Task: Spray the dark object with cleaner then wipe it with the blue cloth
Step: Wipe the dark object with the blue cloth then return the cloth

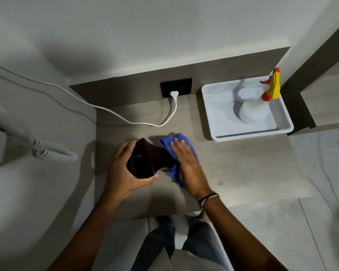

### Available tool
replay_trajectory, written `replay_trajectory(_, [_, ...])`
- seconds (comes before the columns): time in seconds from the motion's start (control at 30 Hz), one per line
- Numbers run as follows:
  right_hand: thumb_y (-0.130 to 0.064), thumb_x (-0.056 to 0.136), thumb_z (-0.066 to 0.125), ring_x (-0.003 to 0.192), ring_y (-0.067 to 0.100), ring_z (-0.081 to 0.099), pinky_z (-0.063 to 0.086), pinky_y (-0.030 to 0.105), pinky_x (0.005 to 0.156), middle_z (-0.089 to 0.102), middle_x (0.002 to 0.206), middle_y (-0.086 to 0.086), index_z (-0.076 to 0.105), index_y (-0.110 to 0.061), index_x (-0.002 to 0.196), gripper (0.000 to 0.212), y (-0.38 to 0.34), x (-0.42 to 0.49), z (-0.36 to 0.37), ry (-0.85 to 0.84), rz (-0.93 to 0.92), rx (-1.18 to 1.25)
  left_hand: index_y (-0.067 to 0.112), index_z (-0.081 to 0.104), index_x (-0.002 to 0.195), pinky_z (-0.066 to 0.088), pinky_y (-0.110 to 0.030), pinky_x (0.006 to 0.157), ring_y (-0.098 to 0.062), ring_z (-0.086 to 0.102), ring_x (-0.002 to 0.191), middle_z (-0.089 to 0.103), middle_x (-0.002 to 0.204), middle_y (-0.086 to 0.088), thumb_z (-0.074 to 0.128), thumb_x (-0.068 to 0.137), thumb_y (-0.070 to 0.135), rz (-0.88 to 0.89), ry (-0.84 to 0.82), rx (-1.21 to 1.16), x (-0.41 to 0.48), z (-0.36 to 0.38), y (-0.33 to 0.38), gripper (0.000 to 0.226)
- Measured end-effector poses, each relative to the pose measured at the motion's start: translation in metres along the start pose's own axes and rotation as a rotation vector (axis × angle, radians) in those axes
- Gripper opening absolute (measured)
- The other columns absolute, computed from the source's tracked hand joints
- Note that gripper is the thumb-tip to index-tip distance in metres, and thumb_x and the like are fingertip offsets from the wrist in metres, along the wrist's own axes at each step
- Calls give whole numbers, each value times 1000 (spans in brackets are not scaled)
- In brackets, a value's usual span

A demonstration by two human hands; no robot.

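Note:
A dark, glossy, angular object (pixel 145 159) is held just above the grey countertop (pixel 233 163), with my left hand (pixel 123 169) wrapped around its left side. My right hand (pixel 186 163) presses the blue cloth (pixel 170 145) flat against the object's right side, fingers spread over the cloth. The cloth's lower part trails under my palm. The white spray bottle (pixel 252 112) with a yellow and orange trigger head stands apart in a white tray (pixel 213 106) at the back right.
A white plug and cable (pixel 173 94) run from a black wall socket (pixel 176 87) across the counter to the left. A coiled white cord (pixel 51 151) hangs at the left wall. The counter's front edge is near my legs, with tiled floor to the right.

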State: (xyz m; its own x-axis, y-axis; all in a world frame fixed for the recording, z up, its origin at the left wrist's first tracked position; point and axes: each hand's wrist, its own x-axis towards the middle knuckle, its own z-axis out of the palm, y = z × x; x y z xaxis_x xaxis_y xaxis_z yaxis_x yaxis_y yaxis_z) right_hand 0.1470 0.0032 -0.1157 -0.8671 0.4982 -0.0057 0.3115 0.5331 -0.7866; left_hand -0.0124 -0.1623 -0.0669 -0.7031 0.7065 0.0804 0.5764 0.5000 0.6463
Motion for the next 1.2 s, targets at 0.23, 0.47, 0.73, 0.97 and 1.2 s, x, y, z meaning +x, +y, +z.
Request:
replay_trajectory(0.23, [9, 101, 57, 166, 25, 31, 30, 46, 135, 34, 176, 10, 34, -12, 168, 75, -45, -1, 22, 125, -148, 142, 30, 52, 143, 53, -38, 105, -11, 56, 124, 51, 134, 16, 86, 52, 62, 8, 15, -47, 6, 9, 6, 102])
replay_trajectory(0.47, [19, 95, 57, 169, 30, 20, 23, 50, 137, 24, 179, 7, 34, -13, 167, 82, 5, 5, -8, -5, 41, -100, 25, 52, 145, 44, -22, 104, -6, 53, 122, 50, 135, 14, 87, 49, 69, -13, 70, -59, -4, 4, 0, 111])
replay_trajectory(0.73, [17, 98, 40, 90, -1, 76, 62, 15, 80, 76, 113, 3, 65, -12, 137, 55, 12, 19, -29, 317, 600, 592, 44, 58, 139, 58, -51, 103, -17, 70, 119, 72, 129, 10, 78, 65, 86, -577, 145, -292, 5, -5, 29, 87])
replay_trajectory(0.97, [20, 97, 40, 125, 23, 69, 55, 37, 116, 72, 134, 10, 61, -5, 146, 59, -7, 34, -24, 370, 527, 596, 42, 31, 160, 48, -50, 115, -19, 56, 138, 52, 154, 0, 84, 57, 84, -428, -264, -169, 15, -27, 28, 122])
replay_trajectory(1.2, [18, 101, 49, 135, 19, 65, 52, 27, 118, 56, 162, 8, 48, -10, 160, 65, -41, 10, -9, 228, 229, 283, 19, 55, 146, 53, -43, 106, -27, 60, 134, 60, 144, -3, 105, 54, 34, -199, -114, 182, 13, -24, 21, 106])
